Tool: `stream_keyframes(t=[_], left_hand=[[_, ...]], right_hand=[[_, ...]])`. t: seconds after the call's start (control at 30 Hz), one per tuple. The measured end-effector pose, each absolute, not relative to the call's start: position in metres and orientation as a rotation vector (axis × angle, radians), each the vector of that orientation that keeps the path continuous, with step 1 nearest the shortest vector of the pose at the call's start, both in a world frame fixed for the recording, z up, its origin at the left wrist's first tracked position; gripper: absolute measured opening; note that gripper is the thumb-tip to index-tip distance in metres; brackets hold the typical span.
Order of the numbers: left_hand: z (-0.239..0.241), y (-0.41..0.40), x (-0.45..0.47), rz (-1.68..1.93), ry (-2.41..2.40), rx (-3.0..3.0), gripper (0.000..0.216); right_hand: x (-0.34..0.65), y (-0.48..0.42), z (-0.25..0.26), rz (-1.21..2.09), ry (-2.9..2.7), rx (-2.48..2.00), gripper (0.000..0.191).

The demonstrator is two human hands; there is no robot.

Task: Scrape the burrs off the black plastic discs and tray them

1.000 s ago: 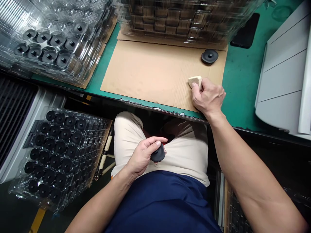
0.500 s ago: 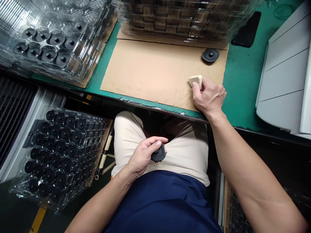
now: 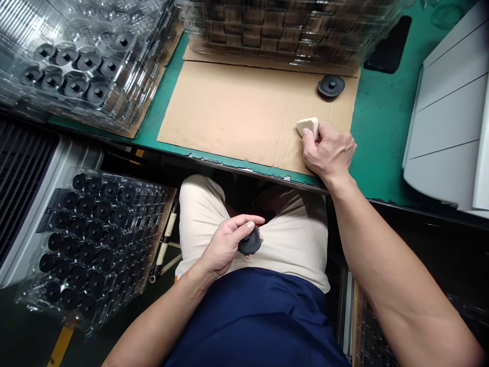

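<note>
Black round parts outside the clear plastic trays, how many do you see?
2: one black round part lies on the cardboard sheet near its far edge; another is held in the left hand. Some may be hidden from view.

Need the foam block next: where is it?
In the head view, the cream foam block is under the right hand, near the right edge of the cardboard sheet on the green mat.

Black disc (image 3: 250, 243) is sitting gripped in left hand (image 3: 228, 244), held over the lap, central hole facing up, tilted slightly. Cream foam wedge (image 3: 307, 126) is being pinched under right hand (image 3: 328, 153), its corner poking out past the fingertips, pressing on cardboard (image 3: 237, 112). Second black disc (image 3: 331, 86) is lying flat just ahead of the right grip, untouched.
</note>
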State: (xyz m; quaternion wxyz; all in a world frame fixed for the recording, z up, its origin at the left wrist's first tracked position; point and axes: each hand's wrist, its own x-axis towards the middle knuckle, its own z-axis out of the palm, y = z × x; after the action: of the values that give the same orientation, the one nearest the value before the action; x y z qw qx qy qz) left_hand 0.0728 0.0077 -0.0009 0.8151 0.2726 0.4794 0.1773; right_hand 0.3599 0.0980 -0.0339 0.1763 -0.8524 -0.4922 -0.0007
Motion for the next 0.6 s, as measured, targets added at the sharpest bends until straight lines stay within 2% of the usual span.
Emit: stream_keyframes(t=[0.6], left_hand=[[-0.0012,0.0087,0.0731,0.374,1.015,0.58,0.044]], right_hand=[[0.3606,0.0978,-0.0343,0.004,-1.41,-2.414,0.037]])
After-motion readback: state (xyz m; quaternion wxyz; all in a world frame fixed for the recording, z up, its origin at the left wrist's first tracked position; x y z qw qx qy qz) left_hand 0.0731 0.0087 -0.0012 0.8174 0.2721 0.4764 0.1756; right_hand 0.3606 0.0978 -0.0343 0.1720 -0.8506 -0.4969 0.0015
